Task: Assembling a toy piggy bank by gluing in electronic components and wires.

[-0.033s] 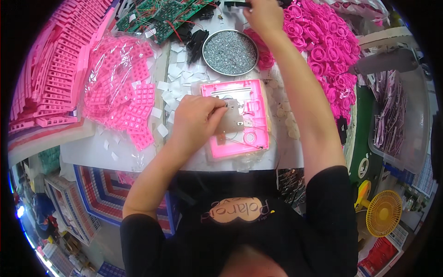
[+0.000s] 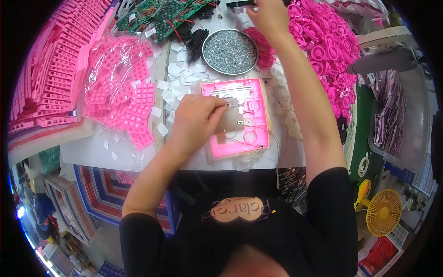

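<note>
A pink plastic housing (image 2: 262, 111) lies open side up on a plastic bag at the middle of the table. Over its left part sits a flat grey-brown board (image 2: 232, 115) with small dark parts and thin wires. My left hand (image 2: 196, 117) is closed, thumb and forefinger pinched at the board's upper left edge. My right hand (image 2: 271, 21) is stretched to the far edge of the view, fingers curled and partly cut off. By its fingertips is a long black piece (image 2: 239, 4); the exact grip is not visible.
A round metal dish (image 2: 230, 51) of small screws stands behind the housing. Pink rings (image 2: 323, 51) heap at right, green circuit boards (image 2: 161, 21) at back. Bagged pink keypads (image 2: 117, 78) and stacked pink shells (image 2: 50, 60) are at left; white paper squares (image 2: 174, 71) lie between.
My right hand has shifted slightly to the right at the far edge. The left hand stays at the board.
</note>
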Demonstrator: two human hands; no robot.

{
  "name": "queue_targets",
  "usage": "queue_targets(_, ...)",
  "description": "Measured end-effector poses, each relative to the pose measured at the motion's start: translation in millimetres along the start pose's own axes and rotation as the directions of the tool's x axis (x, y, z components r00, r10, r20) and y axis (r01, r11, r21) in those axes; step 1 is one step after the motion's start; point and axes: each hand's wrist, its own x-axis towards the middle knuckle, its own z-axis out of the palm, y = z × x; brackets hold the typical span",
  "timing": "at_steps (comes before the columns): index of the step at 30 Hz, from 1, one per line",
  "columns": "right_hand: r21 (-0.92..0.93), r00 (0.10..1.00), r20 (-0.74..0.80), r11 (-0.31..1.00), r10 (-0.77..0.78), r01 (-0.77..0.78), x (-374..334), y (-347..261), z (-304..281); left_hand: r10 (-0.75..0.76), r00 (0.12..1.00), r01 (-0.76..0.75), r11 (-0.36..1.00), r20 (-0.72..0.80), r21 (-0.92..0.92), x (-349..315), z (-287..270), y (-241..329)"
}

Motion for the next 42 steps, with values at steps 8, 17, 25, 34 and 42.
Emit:
queue_targets(8, 0.278, 0.817, 0.407, 0.907, -0.409, 0.316, -94.3, -72.4, -199.4, -0.262, 0.965, 0.262, 0.940, 0.030, -0.219, -1.8, -9.8, -8.1)
queue_targets(17, 0.640, 0.724, 0.417, 0.743, -0.550, 0.196, -124.6, -85.6, -142.9, -0.301, 0.953, 0.279, 0.908, -0.022, -0.313, -2.9, -14.3, -15.9)
queue_targets(25, 0.554, 0.913, 0.375, 0.829, -0.160, -0.082, -187.6, -55.2, -133.4, -0.271, 0.948, 0.308, 0.913, 0.164, -0.269, 7.1, -22.5, -16.5)
queue_targets(34, 0.772, 0.772, 0.447, 0.631, -0.452, -0.077, -149.5, -60.6, -128.8, -0.212, 0.961, 0.256, 0.924, 0.176, -0.286, 13.3, -28.0, -21.1)
queue_targets(42, 0.656, 0.806, 0.467, 0.753, -0.363, -0.040, -161.6, -59.1, -128.5, -0.045, 0.940, 0.105, 0.981, 0.338, -0.163, 26.9, -34.4, -15.3)
